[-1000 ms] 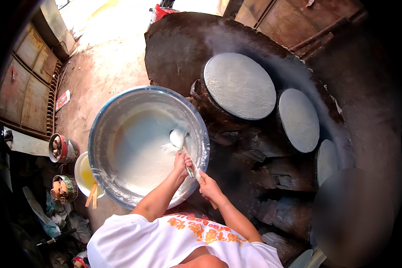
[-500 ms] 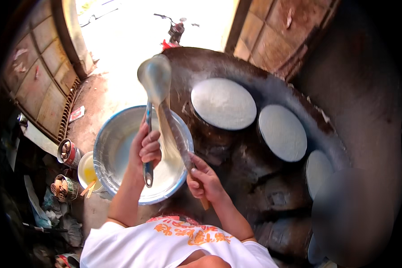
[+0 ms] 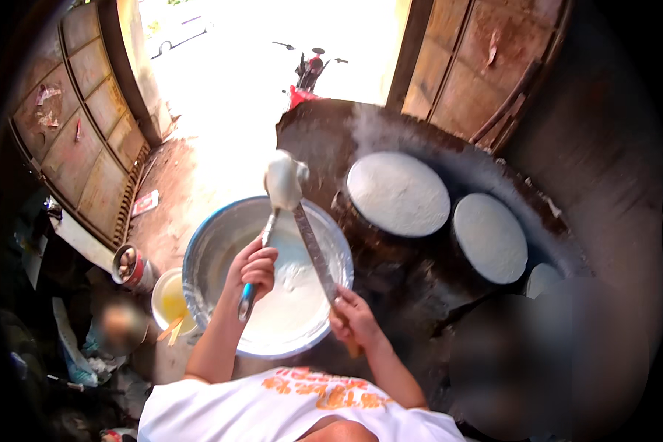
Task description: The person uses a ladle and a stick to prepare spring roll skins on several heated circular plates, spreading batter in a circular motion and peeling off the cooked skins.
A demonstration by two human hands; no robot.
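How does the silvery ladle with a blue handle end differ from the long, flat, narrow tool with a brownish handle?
The ladle has a rounded head; the flat tool is a straight strip. The left hand holds the ladle; the right hand holds the flat tool. In the picture, the ladle slants up rightward, the flat tool up leftward. Both are gripped by hand, with their far ends close together.

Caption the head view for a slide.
Left hand gripping a ladle, right hand a long flat blade, at a basin of pale batter beside white discs.
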